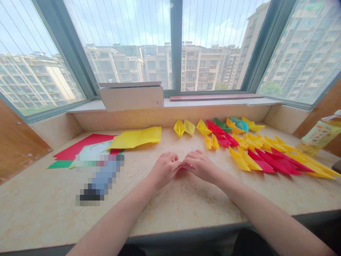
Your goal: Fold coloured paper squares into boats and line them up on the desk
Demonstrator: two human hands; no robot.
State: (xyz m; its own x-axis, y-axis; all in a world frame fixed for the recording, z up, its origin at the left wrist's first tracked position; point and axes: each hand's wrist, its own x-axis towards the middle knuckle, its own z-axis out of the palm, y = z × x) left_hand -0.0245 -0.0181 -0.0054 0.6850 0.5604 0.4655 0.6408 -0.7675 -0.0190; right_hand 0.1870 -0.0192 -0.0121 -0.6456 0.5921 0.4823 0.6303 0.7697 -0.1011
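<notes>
Most of a small piece of red paper (182, 166) is hidden between the person's two hands, with only a sliver showing past the fingers, so its shape and folds are hard to make out. The left hand (163, 170) and the right hand (199, 165) are both curled nearly closed, their fingertips meeting and pinching the paper just above the marble-patterned worktop (160, 202). To the left of the hands, a pixelated object (99, 177) cannot be identified; its far end overlaps a stack of coloured sheets, including a red sheet (80, 151), with a yellow sheet (135, 138) lying just beside it. To the right stand small folded paper boats (189, 127) in several colours, near long red and yellow folded pieces (274, 161). A drinks bottle (321, 134) is cut off by the view's right edge, and a cardboard box (130, 96) sits on the windowsill.
</notes>
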